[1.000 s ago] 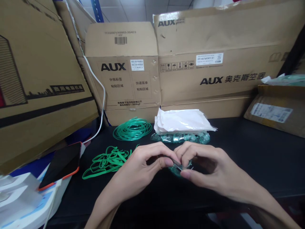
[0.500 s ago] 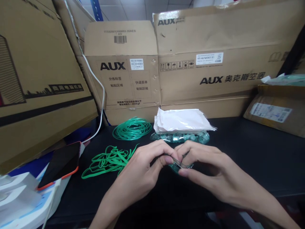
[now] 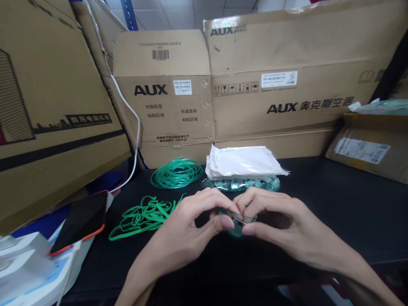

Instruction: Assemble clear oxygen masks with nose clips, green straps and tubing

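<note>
My left hand (image 3: 191,225) and my right hand (image 3: 283,216) meet above the black tabletop. Both pinch a small translucent green plastic mask (image 3: 236,231), mostly hidden by the fingers. A thin metallic strip (image 3: 238,217) shows at its edge between my fingertips. Left of my left hand lies a loose tangle of flat green elastic straps (image 3: 140,231). Behind it sits a coil of green tubing (image 3: 159,180). Just beyond my hands, clear green plastic pieces (image 3: 239,184) lie under a stack of white plastic-wrapped packets (image 3: 245,161).
Large cardboard boxes (image 3: 178,123) wall off the back, and another box (image 3: 47,106) leans at left. An opened carton (image 3: 360,146) stands at right. A phone (image 3: 81,221) with an orange edge, a white cable (image 3: 135,127) and white plugs (image 3: 28,263) are on the left.
My left thumb has shifted slightly right and down along the strip, and a little more of the green mask shows beneath my fingers. Both hands keep their pinch.
</note>
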Tool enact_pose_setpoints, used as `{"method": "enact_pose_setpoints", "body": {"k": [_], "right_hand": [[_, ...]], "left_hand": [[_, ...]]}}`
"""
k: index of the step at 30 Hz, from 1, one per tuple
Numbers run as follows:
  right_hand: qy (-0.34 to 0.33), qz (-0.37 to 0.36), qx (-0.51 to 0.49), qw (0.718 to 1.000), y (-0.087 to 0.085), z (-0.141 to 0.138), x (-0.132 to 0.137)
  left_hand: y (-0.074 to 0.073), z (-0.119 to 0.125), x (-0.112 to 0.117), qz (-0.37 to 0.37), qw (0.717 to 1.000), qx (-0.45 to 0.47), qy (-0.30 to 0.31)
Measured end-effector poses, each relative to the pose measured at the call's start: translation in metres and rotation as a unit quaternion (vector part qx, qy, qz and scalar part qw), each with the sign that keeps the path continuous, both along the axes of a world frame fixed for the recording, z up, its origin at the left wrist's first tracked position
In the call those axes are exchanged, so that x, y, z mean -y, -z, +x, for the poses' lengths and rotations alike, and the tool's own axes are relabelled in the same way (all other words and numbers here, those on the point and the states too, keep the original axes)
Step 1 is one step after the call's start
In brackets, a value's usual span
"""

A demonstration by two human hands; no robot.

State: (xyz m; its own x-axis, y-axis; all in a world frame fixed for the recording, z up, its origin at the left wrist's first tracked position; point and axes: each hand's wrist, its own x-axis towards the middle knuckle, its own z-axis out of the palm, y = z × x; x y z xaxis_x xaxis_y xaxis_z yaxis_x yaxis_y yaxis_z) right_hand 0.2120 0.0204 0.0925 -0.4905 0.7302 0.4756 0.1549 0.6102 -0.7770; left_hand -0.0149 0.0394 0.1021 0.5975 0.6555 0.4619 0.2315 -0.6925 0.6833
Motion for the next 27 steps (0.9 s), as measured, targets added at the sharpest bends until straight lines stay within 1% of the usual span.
{"method": "enact_pose_setpoints", "body": {"k": [4, 8, 10, 15, 19, 22, 24, 27], "right_hand": [[0.01, -0.037, -0.032, 0.999, 0.003, -0.002, -0.003], [-0.027, -0.127, -0.114, 0.985, 0.005, -0.002, -0.006], [-0.042, -0.151, -0.121, 0.98, 0.005, -0.002, -0.007], [-0.025, -0.145, -0.104, 0.984, 0.003, -0.002, -0.007], [-0.023, -0.188, -0.137, 0.972, 0.005, -0.005, -0.006], [-0.033, -0.201, -0.124, 0.971, 0.004, -0.006, -0.009], [-0.035, -0.196, -0.111, 0.974, 0.003, -0.005, -0.01], [-0.027, -0.201, -0.123, 0.972, 0.001, -0.004, -0.011]], "left_hand": [[-0.001, 0.0, 0.001, 0.001, 0.999, 0.004, -0.032], [0.001, 0.001, 0.001, 0.0, 0.999, 0.027, -0.03], [0.002, 0.0, 0.001, -0.002, 0.999, 0.031, -0.027], [0.002, 0.002, 0.0, 0.004, 0.999, 0.019, -0.04], [0.002, 0.003, -0.003, 0.014, 0.998, 0.061, -0.017], [0.003, 0.001, -0.005, 0.006, 0.996, 0.085, -0.01], [0.004, 0.0, -0.006, -0.004, 0.996, 0.086, -0.015], [0.003, 0.0, -0.006, -0.014, 0.996, 0.078, -0.036]]}}
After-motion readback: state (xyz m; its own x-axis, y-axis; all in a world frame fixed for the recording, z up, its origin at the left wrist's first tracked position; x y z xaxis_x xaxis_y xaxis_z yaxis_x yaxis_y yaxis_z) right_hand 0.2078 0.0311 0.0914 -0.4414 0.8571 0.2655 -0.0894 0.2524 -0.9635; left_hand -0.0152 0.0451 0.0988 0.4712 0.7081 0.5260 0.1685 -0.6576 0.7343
